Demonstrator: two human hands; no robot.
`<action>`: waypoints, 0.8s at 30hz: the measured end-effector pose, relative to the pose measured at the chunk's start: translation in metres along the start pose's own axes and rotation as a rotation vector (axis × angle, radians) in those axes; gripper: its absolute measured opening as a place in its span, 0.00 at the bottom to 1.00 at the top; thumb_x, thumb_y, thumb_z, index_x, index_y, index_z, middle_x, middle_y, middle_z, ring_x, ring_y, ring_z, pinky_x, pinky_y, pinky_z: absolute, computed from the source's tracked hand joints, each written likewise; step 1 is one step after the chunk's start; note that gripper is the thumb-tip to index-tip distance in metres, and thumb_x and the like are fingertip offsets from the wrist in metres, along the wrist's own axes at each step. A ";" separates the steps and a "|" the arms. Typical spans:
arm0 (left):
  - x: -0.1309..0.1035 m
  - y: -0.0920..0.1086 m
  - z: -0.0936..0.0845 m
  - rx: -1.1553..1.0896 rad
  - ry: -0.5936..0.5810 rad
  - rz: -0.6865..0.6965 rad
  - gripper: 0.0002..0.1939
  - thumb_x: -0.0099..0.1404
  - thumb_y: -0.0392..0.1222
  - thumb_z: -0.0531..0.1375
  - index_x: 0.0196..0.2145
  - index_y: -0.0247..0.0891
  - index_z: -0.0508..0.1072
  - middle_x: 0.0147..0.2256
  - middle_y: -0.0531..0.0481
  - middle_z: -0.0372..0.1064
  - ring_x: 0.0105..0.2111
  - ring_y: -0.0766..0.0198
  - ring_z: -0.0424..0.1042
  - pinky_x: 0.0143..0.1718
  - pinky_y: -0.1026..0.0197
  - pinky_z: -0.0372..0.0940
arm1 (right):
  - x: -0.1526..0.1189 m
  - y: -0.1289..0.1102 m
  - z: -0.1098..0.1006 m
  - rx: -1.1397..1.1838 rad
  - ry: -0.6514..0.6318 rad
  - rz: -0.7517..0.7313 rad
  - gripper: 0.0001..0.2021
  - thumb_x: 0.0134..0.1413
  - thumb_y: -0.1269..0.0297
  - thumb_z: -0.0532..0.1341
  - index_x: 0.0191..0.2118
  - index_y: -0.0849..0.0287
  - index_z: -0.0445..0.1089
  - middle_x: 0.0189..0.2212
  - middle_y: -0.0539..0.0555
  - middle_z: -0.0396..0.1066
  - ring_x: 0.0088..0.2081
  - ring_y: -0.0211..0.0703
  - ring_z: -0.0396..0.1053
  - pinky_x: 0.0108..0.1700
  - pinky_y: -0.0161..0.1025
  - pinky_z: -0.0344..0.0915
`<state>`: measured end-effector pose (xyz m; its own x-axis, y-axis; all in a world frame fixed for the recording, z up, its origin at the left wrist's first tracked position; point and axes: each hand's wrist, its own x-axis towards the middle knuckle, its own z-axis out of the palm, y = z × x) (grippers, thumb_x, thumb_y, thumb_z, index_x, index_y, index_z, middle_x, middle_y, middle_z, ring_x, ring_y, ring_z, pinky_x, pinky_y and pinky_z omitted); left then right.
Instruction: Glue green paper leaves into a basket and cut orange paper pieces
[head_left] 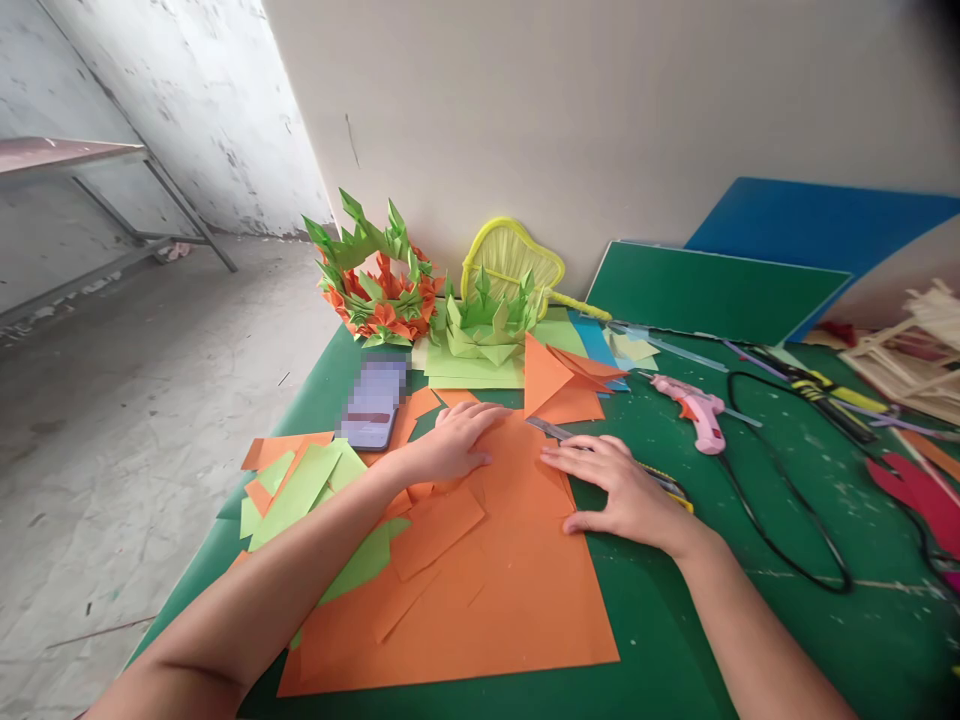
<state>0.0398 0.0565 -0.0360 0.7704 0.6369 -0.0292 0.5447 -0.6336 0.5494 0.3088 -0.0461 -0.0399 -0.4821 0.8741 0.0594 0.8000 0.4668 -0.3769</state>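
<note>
A large orange paper sheet [517, 600] lies on the green table, with smaller orange pieces on its left part. My left hand [461, 440] rests near the sheet's far edge, fingers apart and holding nothing. On the sheet's right edge my right hand [607, 485] lies with its fingers spread. A box cutter [666, 484] lies partly hidden under and behind the right hand, its blade pointing toward the far edge of the sheet. Folded orange triangles [559, 380] are just beyond both hands. Green and orange scraps [296, 495] lie beside my left forearm.
Behind stand a green-orange paper crown [382, 290], a green paper crown [491, 325] and a yellow fan-shaped item [510, 250]. A phone [373, 405] lies left. At right are a pink glue gun [694, 408] with its cord, pliers [825, 400], and boards [712, 290] against the wall.
</note>
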 end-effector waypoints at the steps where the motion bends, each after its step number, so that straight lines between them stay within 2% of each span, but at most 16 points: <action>1: 0.000 0.000 -0.002 -0.008 -0.009 -0.007 0.34 0.59 0.35 0.58 0.62 0.48 0.55 0.62 0.46 0.55 0.61 0.50 0.52 0.60 0.44 0.50 | 0.000 0.000 -0.001 0.024 -0.020 0.005 0.36 0.46 0.42 0.65 0.61 0.45 0.61 0.60 0.53 0.63 0.60 0.57 0.57 0.59 0.57 0.53; 4: 0.000 0.002 -0.006 -0.021 -0.018 -0.044 0.36 0.57 0.34 0.58 0.62 0.47 0.55 0.61 0.45 0.56 0.61 0.50 0.53 0.60 0.45 0.51 | 0.000 -0.004 -0.004 0.073 -0.044 0.011 0.29 0.49 0.45 0.64 0.57 0.43 0.67 0.59 0.52 0.65 0.61 0.58 0.57 0.59 0.59 0.52; 7: 0.000 0.003 -0.007 -0.020 -0.002 -0.054 0.37 0.56 0.34 0.59 0.63 0.47 0.55 0.60 0.45 0.57 0.60 0.48 0.54 0.59 0.44 0.52 | 0.002 -0.007 -0.002 0.075 -0.012 -0.021 0.19 0.52 0.49 0.63 0.50 0.44 0.73 0.55 0.51 0.69 0.59 0.57 0.59 0.57 0.59 0.54; 11: -0.001 0.002 -0.005 -0.031 0.042 -0.063 0.37 0.55 0.35 0.61 0.61 0.44 0.57 0.57 0.42 0.60 0.57 0.48 0.58 0.56 0.46 0.56 | 0.004 -0.013 0.004 0.090 0.060 -0.123 0.08 0.58 0.56 0.61 0.38 0.47 0.77 0.47 0.51 0.75 0.50 0.51 0.67 0.51 0.54 0.62; 14: -0.001 0.000 -0.003 -0.042 0.093 -0.052 0.33 0.56 0.39 0.62 0.60 0.43 0.60 0.55 0.42 0.61 0.54 0.49 0.62 0.54 0.47 0.60 | 0.005 -0.018 0.006 0.178 0.057 -0.159 0.11 0.62 0.62 0.57 0.33 0.51 0.77 0.43 0.51 0.76 0.45 0.46 0.70 0.49 0.48 0.65; 17: -0.001 -0.003 -0.001 -0.059 0.146 -0.035 0.31 0.57 0.41 0.62 0.58 0.42 0.62 0.53 0.42 0.63 0.51 0.52 0.64 0.51 0.50 0.63 | 0.002 -0.018 0.004 0.267 0.003 -0.105 0.08 0.60 0.63 0.59 0.35 0.51 0.76 0.46 0.51 0.75 0.47 0.44 0.70 0.50 0.44 0.67; 19: 0.001 -0.006 0.001 -0.100 0.194 -0.021 0.28 0.58 0.41 0.61 0.56 0.41 0.64 0.51 0.42 0.64 0.48 0.55 0.66 0.49 0.53 0.64 | -0.002 -0.016 0.003 0.290 -0.032 -0.058 0.07 0.57 0.62 0.62 0.40 0.50 0.76 0.49 0.50 0.73 0.50 0.45 0.69 0.51 0.44 0.67; 21: 0.004 -0.010 0.003 -0.175 0.257 -0.013 0.22 0.60 0.41 0.58 0.53 0.40 0.67 0.49 0.43 0.66 0.43 0.59 0.69 0.45 0.57 0.66 | -0.004 -0.013 0.003 0.287 -0.045 -0.043 0.09 0.56 0.61 0.62 0.43 0.49 0.76 0.50 0.50 0.73 0.51 0.46 0.69 0.51 0.45 0.68; 24: 0.008 -0.013 0.006 -0.334 0.329 -0.085 0.15 0.62 0.42 0.55 0.47 0.38 0.71 0.42 0.46 0.70 0.35 0.64 0.70 0.39 0.61 0.67 | -0.004 -0.011 0.005 0.277 -0.022 -0.092 0.08 0.60 0.62 0.59 0.39 0.50 0.76 0.49 0.52 0.74 0.50 0.46 0.69 0.50 0.45 0.68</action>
<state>0.0406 0.0669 -0.0481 0.5525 0.8197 0.1511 0.4230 -0.4319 0.7966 0.3001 -0.0555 -0.0406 -0.5581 0.8253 0.0865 0.6261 0.4872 -0.6088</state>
